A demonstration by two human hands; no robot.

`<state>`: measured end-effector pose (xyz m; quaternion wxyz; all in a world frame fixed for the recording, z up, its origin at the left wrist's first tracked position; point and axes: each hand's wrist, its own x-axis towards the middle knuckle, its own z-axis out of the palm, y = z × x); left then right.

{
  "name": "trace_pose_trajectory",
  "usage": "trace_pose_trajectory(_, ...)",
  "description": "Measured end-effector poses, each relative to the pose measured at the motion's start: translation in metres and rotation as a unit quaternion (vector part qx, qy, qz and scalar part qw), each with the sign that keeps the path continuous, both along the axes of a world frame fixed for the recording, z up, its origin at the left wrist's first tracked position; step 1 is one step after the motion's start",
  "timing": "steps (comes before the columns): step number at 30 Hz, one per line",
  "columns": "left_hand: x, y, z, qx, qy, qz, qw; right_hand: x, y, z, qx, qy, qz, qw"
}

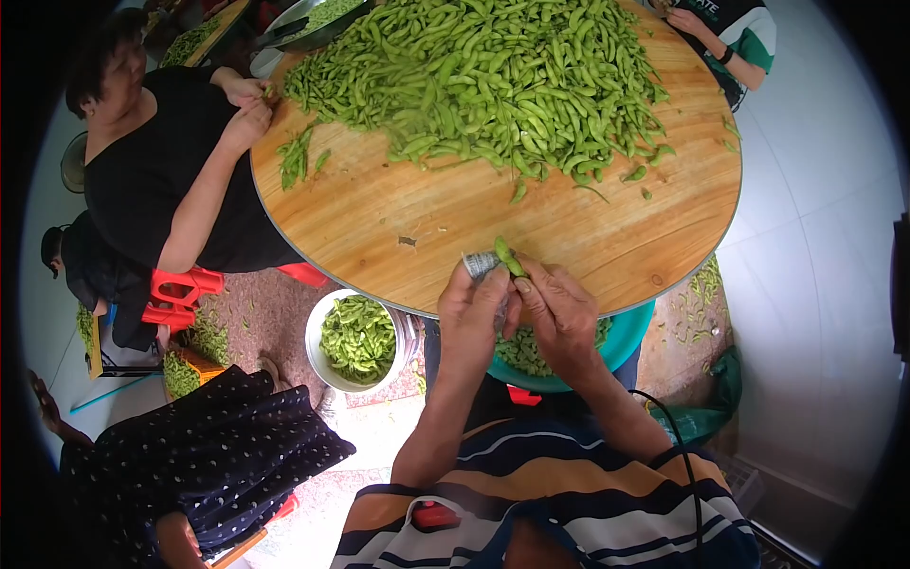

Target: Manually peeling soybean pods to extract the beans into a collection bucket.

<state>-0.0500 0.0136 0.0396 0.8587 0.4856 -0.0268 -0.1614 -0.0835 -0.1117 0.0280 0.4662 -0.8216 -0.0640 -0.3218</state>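
Note:
Between my two hands, at the near edge of the round wooden table [341,213], is one green soybean pod [509,257]. My left hand [473,299] pinches it with the thumb and a forefinger wrapped in a grey printed covering [480,264]. From the other side, the fingertips of my right hand [558,306] close on the pod's lower end. A large heap of soybean pods [498,78] covers the far part of the tabletop. Below my hands, partly hidden by them, a green basin [633,338] holds shelled beans [522,348].
A white bucket [313,338] of pods stands on the floor at my left. A seated person [192,156] handles a pod at the table's left; another person's arm [718,50] is at the far right. Someone in a dotted garment [213,441] is at lower left, near red stools [181,288].

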Motion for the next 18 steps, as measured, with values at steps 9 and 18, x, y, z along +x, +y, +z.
trace_pose_trajectory(9, -0.011, -0.003, -0.005, 0.066, -0.062, 0.027, 0.995, -0.006, 0.0, 0.008, 0.031, 0.055, 0.001, 0.998)
trace_pose_trajectory(18, -0.007, 0.009, -0.016, 0.189, -0.172, 0.025, 0.967, -0.014, -0.016, 0.006, 0.391, 0.203, 0.153, 0.885)
